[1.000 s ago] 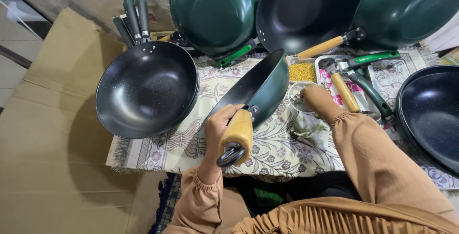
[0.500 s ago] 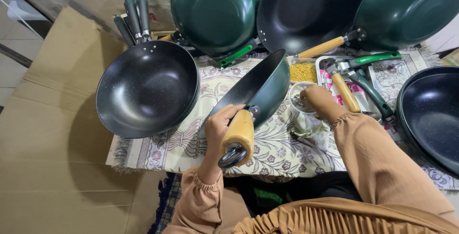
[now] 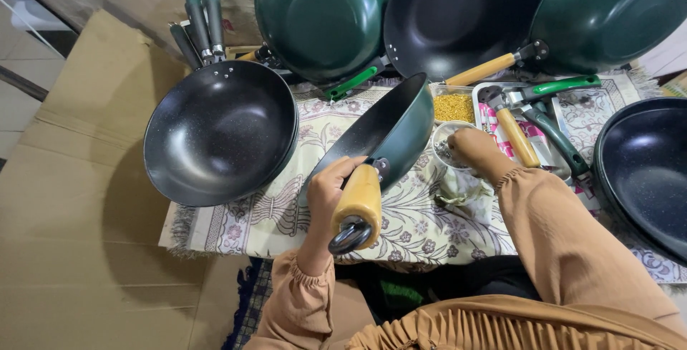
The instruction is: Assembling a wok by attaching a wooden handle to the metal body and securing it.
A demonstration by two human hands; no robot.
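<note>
My left hand (image 3: 330, 191) grips the wooden handle (image 3: 358, 196) of a dark wok (image 3: 379, 132), tilted on edge above the patterned mat (image 3: 250, 214) to expose its handle joint. My right hand (image 3: 474, 151) dips, fingers hidden, into a small bowl (image 3: 442, 135) of fasteners.

left hand (image 3: 330, 194) gripping, right hand (image 3: 474, 148) reaching forward, fingers hidden

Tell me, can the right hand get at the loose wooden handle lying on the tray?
Probably yes: the right hand rests at a small bowl beside the tray, and nothing covers the wooden handle.
</note>
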